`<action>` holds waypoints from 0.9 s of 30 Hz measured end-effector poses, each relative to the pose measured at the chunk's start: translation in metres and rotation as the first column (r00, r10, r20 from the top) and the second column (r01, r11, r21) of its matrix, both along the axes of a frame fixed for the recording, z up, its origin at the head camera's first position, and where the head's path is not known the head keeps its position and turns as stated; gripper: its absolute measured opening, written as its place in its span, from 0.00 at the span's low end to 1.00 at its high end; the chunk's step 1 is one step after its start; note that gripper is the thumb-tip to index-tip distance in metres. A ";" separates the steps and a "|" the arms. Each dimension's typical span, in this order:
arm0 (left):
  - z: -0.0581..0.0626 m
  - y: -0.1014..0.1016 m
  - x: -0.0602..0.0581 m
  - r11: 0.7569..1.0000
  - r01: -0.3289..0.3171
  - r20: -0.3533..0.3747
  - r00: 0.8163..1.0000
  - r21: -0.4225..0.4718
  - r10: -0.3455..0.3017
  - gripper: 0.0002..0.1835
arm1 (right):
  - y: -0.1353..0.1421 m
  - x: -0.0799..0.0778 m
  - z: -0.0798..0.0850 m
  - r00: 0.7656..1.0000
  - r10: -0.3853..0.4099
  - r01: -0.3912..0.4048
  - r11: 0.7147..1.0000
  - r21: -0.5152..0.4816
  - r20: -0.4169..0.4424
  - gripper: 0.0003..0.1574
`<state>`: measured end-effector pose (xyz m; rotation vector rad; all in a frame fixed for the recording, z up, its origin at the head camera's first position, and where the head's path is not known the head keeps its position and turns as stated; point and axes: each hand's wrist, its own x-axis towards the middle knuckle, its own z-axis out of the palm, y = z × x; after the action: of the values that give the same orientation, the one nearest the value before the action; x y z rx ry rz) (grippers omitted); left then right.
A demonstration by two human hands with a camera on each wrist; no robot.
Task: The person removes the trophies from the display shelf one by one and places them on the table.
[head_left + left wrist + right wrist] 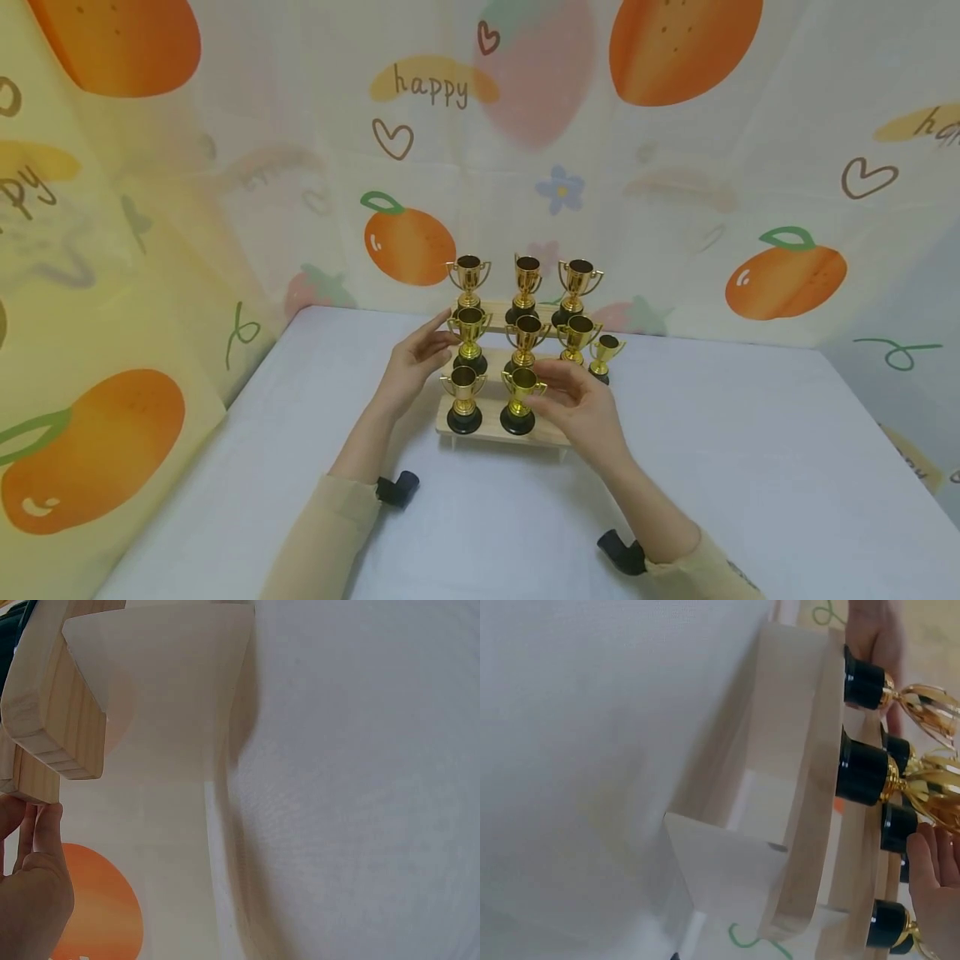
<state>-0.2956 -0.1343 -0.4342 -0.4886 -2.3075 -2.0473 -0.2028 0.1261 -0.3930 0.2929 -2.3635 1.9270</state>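
A stepped wooden stand [487, 414] carries gold trophies on black bases: three at the back, three in the middle and two in front. My right hand [581, 408] is at the right-hand front trophy [519, 407], its thumb and fingers around the right handle. That trophy [862, 769] stands upright, base on the front board, in the right wrist view. My left hand [412, 362] reaches to the stand's left side, fingers extended. In the left wrist view, its fingertips [49, 814] touch the end of a wooden board [39, 780].
Another, smaller-looking trophy [604, 357] stands at the right end, beyond my right hand. White side supports [731, 862] hold the boards above the white-covered table [750, 467]. A printed fabric backdrop [300, 217] hangs close behind the stand.
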 end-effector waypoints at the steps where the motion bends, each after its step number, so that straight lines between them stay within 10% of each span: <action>1: 0.000 0.000 0.000 1.000 0.001 -0.002 1.000 0.000 -0.001 0.34 | -0.001 0.000 0.000 1.000 -0.004 0.004 1.000 0.004 0.003 0.30; 27: -0.001 0.000 0.000 1.000 0.002 -0.008 1.000 0.018 -0.002 0.34 | -0.012 -0.005 -0.004 0.998 -0.053 0.051 0.998 0.045 0.027 0.27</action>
<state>-0.2961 -0.1345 -0.4357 -0.4980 -2.2827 -2.0615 -0.2077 0.1143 -0.3970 0.2064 -2.4088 1.8703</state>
